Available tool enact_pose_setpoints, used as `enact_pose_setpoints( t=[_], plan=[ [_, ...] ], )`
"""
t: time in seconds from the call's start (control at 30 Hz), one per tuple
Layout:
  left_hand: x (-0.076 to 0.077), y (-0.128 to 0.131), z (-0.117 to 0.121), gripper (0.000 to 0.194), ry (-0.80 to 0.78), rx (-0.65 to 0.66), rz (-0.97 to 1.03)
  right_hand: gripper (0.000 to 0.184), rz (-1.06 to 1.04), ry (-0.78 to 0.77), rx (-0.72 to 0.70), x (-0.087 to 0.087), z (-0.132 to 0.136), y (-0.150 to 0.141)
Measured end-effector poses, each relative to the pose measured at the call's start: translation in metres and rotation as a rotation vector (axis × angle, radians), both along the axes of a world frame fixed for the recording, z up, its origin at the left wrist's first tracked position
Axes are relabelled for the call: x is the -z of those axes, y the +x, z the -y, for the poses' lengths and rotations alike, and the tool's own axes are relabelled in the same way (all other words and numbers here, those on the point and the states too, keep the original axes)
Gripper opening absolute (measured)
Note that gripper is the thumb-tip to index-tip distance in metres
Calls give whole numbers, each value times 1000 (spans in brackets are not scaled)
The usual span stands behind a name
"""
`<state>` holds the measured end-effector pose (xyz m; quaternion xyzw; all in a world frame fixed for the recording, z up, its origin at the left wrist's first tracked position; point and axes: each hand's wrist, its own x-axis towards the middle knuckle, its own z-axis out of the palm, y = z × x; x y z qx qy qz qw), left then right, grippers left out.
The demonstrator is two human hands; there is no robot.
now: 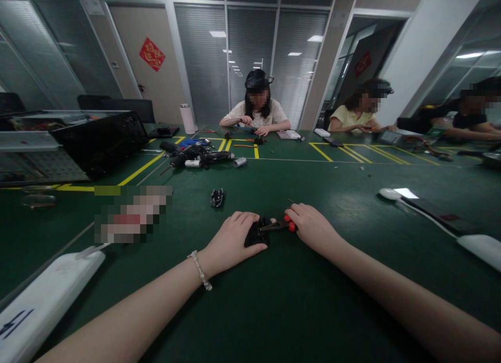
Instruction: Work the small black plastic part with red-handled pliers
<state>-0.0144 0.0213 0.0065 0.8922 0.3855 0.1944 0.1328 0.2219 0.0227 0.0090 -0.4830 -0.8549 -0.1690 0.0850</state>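
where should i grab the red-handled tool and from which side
Probably by its red handles, coming from the right, as the right hand does. The red-handled tool lies roughly sideways, its dark, narrow end pointing left at the black part in the left hand, so the handle end looks freer to grip.

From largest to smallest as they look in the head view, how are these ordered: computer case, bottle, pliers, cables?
1. Computer case
2. Cables
3. Bottle
Pliers: unsure, since the right hand partly covers them.
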Motion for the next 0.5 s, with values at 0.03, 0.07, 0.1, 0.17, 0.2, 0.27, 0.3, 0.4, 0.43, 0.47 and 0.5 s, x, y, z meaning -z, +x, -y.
enact_pose_setpoints(
  t=[0.03,0.07,0.1,0.17,0.2,0.27,0.3,0.4,0.43,0.47,0.5],
  plan=[
    [0,0,0,56,2,1,1,31,1,-3,-1,0,0,0],
    [0,0,0,56,2,1,2,31,3,-5,-2,0,0,0],
    [0,0,0,56,3,2,2,31,4,-3,-2,0,0,0],
    [-1,0,0,56,6,0,2,30,10,3,-4,0,-1,0],
    [-1,0,0,56,10,0,3,29,12,4,-4,0,-1,0],
    [-1,0,0,56,16,0,3,28,12,4,-4,1,-1,0],
    [-1,1,0,56,17,0,3,28,12,-1,-3,0,0,-1],
    [0,0,0,55,17,1,2,29,4,-11,-2,0,0,-1],
    [0,0,0,55,18,1,2,29,1,-14,1,-1,0,-1],
    [1,0,0,54,19,2,4,29,-2,-17,4,-1,0,-2],
    [1,0,0,54,20,2,5,30,-5,-18,7,-1,0,-2]
  ],
)
